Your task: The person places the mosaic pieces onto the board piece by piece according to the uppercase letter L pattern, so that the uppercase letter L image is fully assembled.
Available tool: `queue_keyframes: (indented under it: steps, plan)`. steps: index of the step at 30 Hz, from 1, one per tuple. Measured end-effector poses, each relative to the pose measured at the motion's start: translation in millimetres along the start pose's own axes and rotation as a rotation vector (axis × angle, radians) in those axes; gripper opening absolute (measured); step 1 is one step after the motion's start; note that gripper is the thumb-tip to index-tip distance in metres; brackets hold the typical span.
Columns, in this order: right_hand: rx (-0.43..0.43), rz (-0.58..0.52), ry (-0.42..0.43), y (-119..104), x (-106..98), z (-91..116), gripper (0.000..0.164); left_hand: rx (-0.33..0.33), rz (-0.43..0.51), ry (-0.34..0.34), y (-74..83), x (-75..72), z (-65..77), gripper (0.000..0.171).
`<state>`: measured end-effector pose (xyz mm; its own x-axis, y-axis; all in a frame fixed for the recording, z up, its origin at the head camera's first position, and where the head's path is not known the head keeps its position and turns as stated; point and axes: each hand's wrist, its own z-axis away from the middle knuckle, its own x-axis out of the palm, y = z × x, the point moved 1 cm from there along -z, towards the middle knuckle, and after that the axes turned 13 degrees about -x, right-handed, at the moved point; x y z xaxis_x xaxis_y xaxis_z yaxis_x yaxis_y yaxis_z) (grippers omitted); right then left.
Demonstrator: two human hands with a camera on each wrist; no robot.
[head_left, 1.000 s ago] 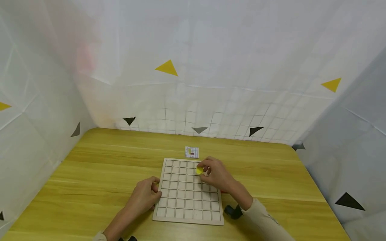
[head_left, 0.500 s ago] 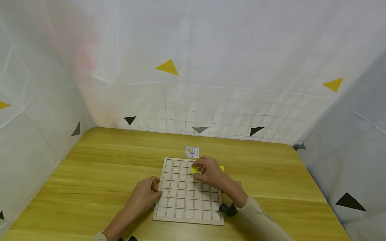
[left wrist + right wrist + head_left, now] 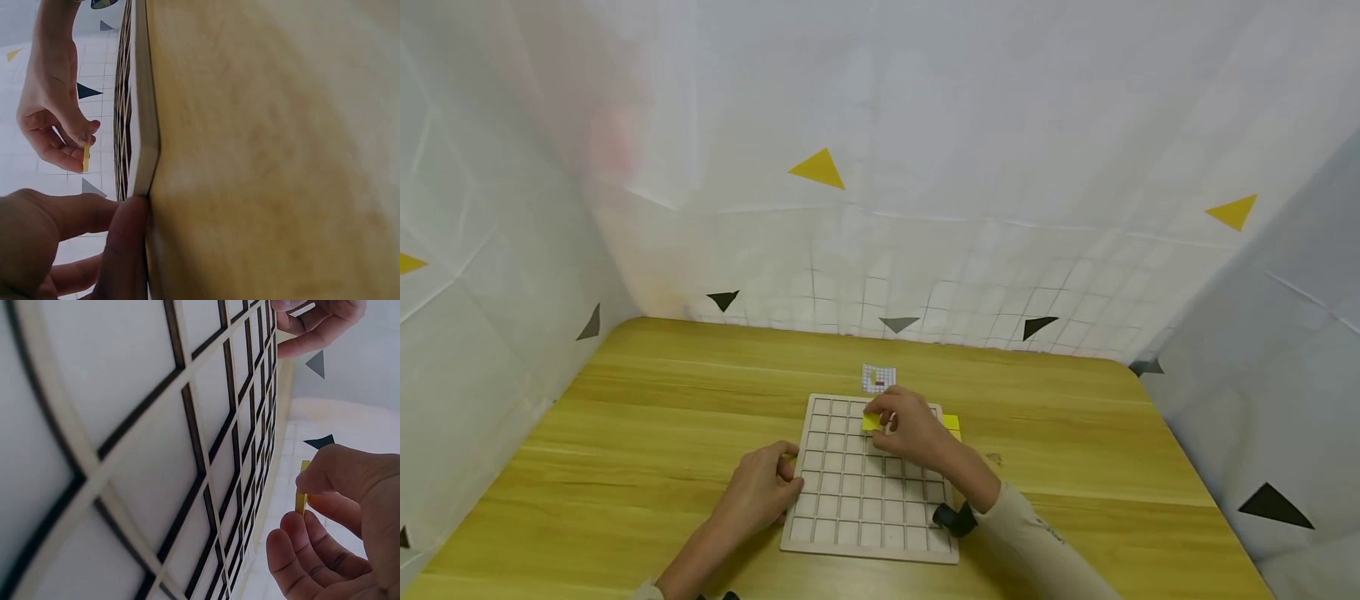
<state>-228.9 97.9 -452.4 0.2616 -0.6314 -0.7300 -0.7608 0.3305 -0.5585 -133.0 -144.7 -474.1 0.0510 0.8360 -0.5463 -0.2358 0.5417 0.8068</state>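
A pale wooden grid board [image 3: 850,553] lies on the table, its square cells framed by raised strips. At its left edge my left hand [image 3: 758,490] grips the rim; in the left wrist view the thumb [image 3: 128,231] and a finger meet at that edge. Above the board's far part, my right hand [image 3: 910,429] pinches a thin yellow tile [image 3: 871,422] between thumb and fingers. Seen edge-on in the right wrist view, the yellow tile [image 3: 302,494] is held apart from the grid. The right hand hides some cells behind it.
Beyond the board lies a small printed grid card [image 3: 878,377] with coloured marks. Another yellow piece [image 3: 952,423] shows at the board's right edge, partly behind the right hand. White sheeting [image 3: 925,250] with triangles surrounds the wooden table [image 3: 662,400].
My right hand has moved left over the board with the yellow tile, uncovering the yellow piece at the board's right edge. The left hand and the board have stayed in place.
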Motion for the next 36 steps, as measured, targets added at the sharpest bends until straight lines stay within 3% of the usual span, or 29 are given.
queue_keyframes:
  steps: [14,21,36]
  plan:
    - [-0.04,0.051,-0.02,5,13,-12,0.026,0.016,0.029,-0.035,-2.3,0.9,-0.1,0.042]
    - [-0.048,0.018,-0.014,7,17,-17,0.026,0.004,0.023,-0.032,-2.1,-1.0,-1.2,0.042]
    - [0.017,0.09,-0.06,10,24,-20,0.025,0.002,0.023,-0.036,-1.8,-1.0,-1.5,0.042]
